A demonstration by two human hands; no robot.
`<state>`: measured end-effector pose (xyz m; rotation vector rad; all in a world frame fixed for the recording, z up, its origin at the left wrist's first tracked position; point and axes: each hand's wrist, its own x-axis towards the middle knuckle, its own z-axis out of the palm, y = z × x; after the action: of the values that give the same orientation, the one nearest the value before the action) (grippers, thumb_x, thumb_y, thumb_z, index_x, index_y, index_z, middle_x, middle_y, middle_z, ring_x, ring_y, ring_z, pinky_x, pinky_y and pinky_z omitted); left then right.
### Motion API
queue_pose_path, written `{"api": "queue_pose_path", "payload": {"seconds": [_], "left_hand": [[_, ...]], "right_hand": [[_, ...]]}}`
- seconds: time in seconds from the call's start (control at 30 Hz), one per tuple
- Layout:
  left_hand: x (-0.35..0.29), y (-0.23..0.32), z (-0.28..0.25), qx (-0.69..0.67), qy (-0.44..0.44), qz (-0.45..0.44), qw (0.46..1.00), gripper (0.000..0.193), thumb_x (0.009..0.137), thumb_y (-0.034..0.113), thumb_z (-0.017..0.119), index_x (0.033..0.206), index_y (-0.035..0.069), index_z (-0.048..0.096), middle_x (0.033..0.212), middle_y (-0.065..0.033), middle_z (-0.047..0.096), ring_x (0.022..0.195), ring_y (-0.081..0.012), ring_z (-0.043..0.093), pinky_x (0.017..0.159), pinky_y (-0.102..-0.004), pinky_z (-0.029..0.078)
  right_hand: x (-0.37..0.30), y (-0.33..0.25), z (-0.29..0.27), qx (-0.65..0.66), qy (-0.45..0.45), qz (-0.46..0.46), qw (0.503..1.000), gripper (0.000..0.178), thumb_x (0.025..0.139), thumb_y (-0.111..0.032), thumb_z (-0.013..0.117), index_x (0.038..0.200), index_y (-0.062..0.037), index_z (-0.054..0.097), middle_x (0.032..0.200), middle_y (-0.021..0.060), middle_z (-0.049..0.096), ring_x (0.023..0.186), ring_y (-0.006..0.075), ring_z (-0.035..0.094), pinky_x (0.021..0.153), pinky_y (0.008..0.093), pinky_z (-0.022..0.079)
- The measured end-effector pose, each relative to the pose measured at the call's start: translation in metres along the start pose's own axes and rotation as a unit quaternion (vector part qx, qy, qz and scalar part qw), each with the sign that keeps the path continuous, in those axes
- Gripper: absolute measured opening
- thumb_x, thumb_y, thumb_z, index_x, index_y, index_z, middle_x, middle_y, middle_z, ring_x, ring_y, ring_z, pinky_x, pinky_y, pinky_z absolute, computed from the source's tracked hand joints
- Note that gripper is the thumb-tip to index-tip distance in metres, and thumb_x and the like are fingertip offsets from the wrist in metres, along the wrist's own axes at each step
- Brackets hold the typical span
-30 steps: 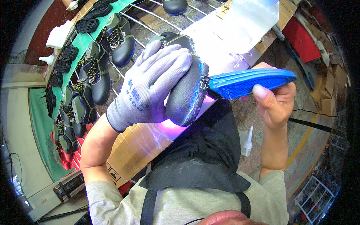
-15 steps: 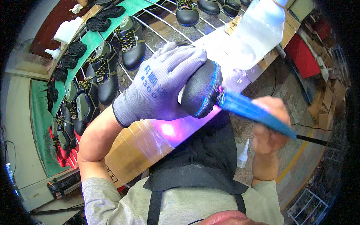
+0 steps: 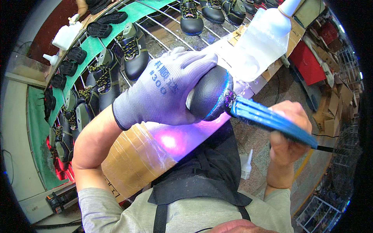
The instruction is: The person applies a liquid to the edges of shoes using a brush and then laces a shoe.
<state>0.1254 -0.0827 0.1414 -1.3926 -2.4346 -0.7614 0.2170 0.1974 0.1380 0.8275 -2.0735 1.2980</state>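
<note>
My left hand (image 3: pixel 159 83), in a grey knit glove, is closed around a black leather shoe (image 3: pixel 210 93). Its rounded toe points up past my fingers, and a blue line of light runs along the edge by the sole. With my bare right hand (image 3: pixel 289 128) I grip a long blue-handled brush (image 3: pixel 264 116). The brush's dark tip meets the sole edge of the shoe; its bristles are hard to make out. A black rod or cord extends from the far end of the handle. The glove hides the rest of the shoe.
Black laced shoes (image 3: pixel 134 54) stand on a wire rack (image 3: pixel 157 42) beyond my left arm. Loose black soles (image 3: pixel 77 55) line a green strip. A white bottle (image 3: pixel 276 21) stands in a translucent container on the cardboard-covered bench (image 3: pixel 136 159). A nozzle bottle (image 3: pixel 247 167) is lower down. Another person's arm (image 3: pixel 81 7) shows top left.
My right hand and the brush handle have shifted slightly right and down. The brush tip still meets the shoe's edge. The shoe and left hand have barely moved; the view has shifted a little.
</note>
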Motion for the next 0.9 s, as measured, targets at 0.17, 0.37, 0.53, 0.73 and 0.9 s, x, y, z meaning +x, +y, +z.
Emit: {"api": "queue_pose_path", "payload": {"seconds": [0.17, 0.37, 0.53, 0.73, 0.9], "left_hand": [[0.005, -0.007, -0.001, -0.020, -0.014, -0.009, 1.000, 0.096, 0.056, 0.037, 0.094, 0.138, 0.001, 0.057, 0.129, -0.0225, 0.065, 0.118, -0.0414, 0.065, 0.102, -0.0476, 0.052], [0.013, -0.011, -0.007, -0.015, -0.028, -0.027, 0.999, 0.092, 0.055, 0.036, 0.093, 0.133, 0.002, 0.057, 0.122, -0.0199, 0.066, 0.113, -0.0389, 0.066, 0.096, -0.0456, 0.055], [0.021, -0.011, -0.010, -0.027, -0.043, -0.025, 0.998, 0.085, 0.057, 0.034, 0.090, 0.130, 0.003, 0.059, 0.117, -0.0184, 0.068, 0.107, -0.0368, 0.069, 0.092, -0.0438, 0.056], [0.026, -0.019, -0.016, -0.041, -0.077, -0.033, 0.996, 0.090, 0.056, 0.033, 0.092, 0.134, 0.003, 0.060, 0.121, -0.0185, 0.069, 0.110, -0.0350, 0.070, 0.096, -0.0418, 0.057], [0.033, -0.026, -0.017, -0.061, -0.075, -0.037, 0.995, 0.094, 0.051, 0.033, 0.094, 0.134, 0.002, 0.060, 0.117, -0.0173, 0.071, 0.109, -0.0327, 0.071, 0.096, -0.0398, 0.056]], "right_hand": [[0.014, -0.028, -0.001, -0.107, -0.087, -0.105, 0.985, 0.030, 0.080, -0.008, 0.081, 0.106, -0.0046, 0.069, 0.094, 0.0115, 0.072, 0.075, 0.0261, 0.074, 0.062, 0.0340, 0.060], [0.016, -0.009, -0.010, -0.012, 0.014, 0.003, 1.000, 0.028, 0.085, -0.008, 0.075, 0.111, 0.0017, 0.069, 0.097, 0.0161, 0.073, 0.076, 0.0236, 0.072, 0.065, 0.0326, 0.059], [0.018, 0.000, -0.005, 0.127, 0.092, 0.148, 0.977, 0.034, 0.091, -0.015, 0.073, 0.115, 0.0075, 0.066, 0.098, 0.0177, 0.072, 0.079, 0.0213, 0.070, 0.067, 0.0306, 0.059], [0.031, -0.023, -0.003, -0.129, -0.041, -0.045, 0.990, 0.031, 0.086, -0.018, 0.083, 0.110, -0.0064, 0.068, 0.094, 0.0155, 0.072, 0.080, 0.0284, 0.072, 0.068, 0.0357, 0.057], [0.036, -0.034, 0.005, -0.217, -0.095, -0.132, 0.962, 0.031, 0.078, -0.004, 0.079, 0.106, -0.0005, 0.067, 0.096, 0.0165, 0.072, 0.077, 0.0274, 0.073, 0.062, 0.0333, 0.058]]}}
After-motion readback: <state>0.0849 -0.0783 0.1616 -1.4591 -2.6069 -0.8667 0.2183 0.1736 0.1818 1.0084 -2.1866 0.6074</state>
